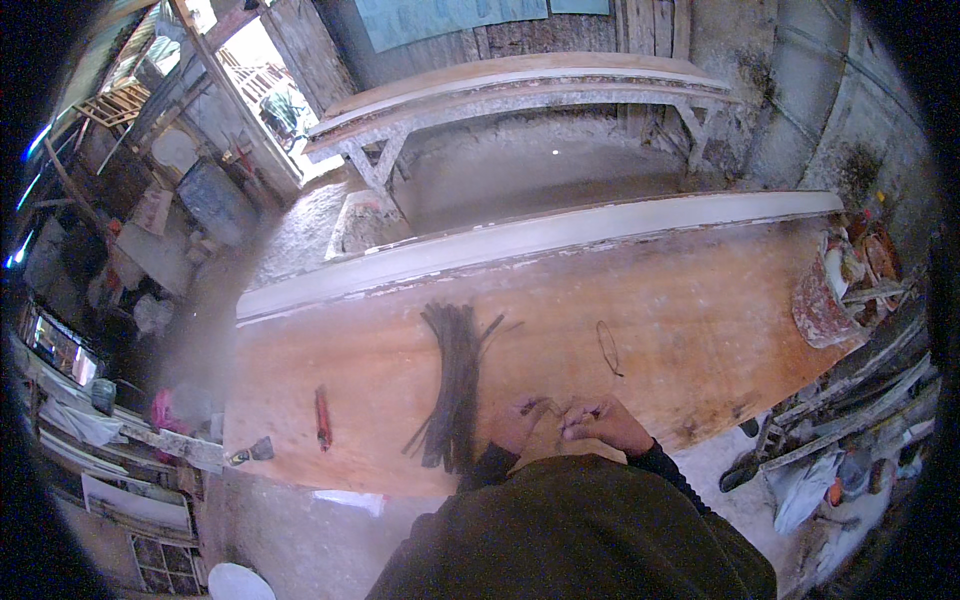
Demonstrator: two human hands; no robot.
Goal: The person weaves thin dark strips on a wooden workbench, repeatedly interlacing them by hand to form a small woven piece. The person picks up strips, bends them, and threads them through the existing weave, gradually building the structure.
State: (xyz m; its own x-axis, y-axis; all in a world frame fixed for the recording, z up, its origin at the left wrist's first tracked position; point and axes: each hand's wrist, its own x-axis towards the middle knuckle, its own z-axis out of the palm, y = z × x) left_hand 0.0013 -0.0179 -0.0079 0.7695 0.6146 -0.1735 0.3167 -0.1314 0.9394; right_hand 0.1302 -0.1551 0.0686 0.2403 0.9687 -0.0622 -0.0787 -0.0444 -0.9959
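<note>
My left hand [520,424] and my right hand [608,420] are close together over the near edge of the wooden table [560,300], in front of my dark top. The fingers of both are bent and closed. Whatever lies between them is too small and too hidden to make out. Just left of my left hand is a bundle of long, thin dark strips [455,370], fanned out at its ends. Beyond my right hand, a thin looped strand [608,350] rests on the tabletop.
A red cutter [323,418] and a putty knife [252,452] lie on the left of the table. A stained bucket [825,300] stands at its right end. A pale board [540,237] runs along the far edge. Behind is a long bench [530,95].
</note>
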